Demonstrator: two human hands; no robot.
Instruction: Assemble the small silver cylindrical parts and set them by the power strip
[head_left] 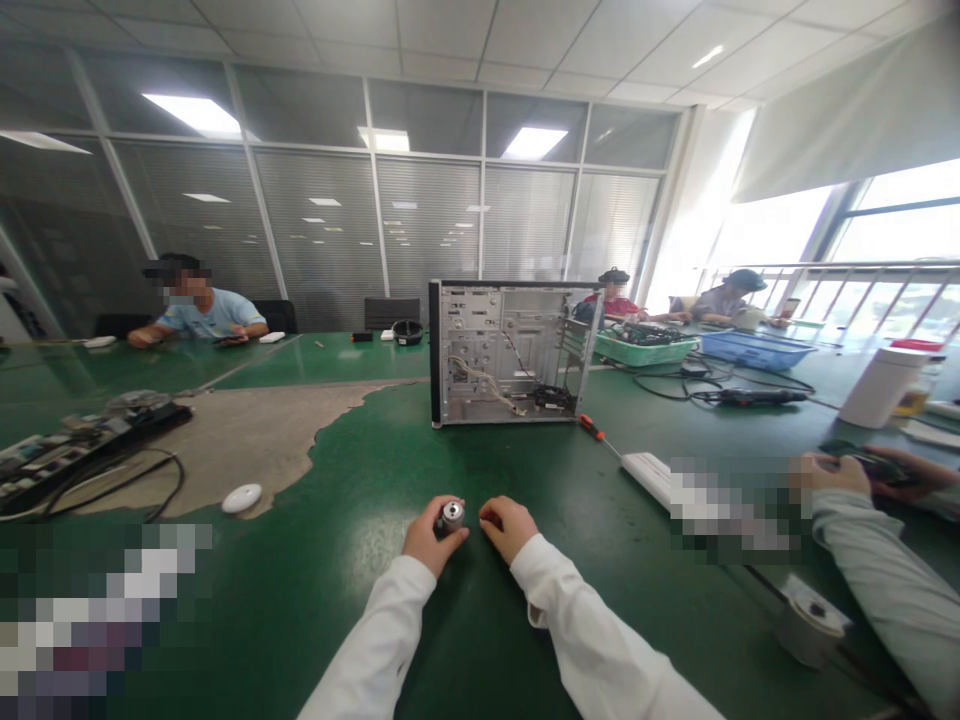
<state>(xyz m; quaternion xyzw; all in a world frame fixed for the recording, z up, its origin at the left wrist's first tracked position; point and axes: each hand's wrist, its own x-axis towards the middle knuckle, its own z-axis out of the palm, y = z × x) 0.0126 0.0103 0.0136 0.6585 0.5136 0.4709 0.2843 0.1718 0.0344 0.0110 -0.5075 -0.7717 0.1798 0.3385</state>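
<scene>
My left hand (429, 541) is closed around a small silvery cylinder (452, 515), which stands upright and has a dark centre on its top face; it looks like a little motor. Just to its right, a small gap away, is my right hand (510, 527). Its fingers are curled together in a pinch, and whatever may be between them is too small to make out. Beyond both hands, an opened computer case (514, 350) stands upright on the green table (360, 460), with loose cables inside.
An orange-handled screwdriver (592, 428) lies by the case, near a white power strip (649, 476). On the left are a white round lid (241, 499) and a long strip of electronic parts (90, 440). Co-workers sit around; one grey sleeve (870, 560) is close on the right.
</scene>
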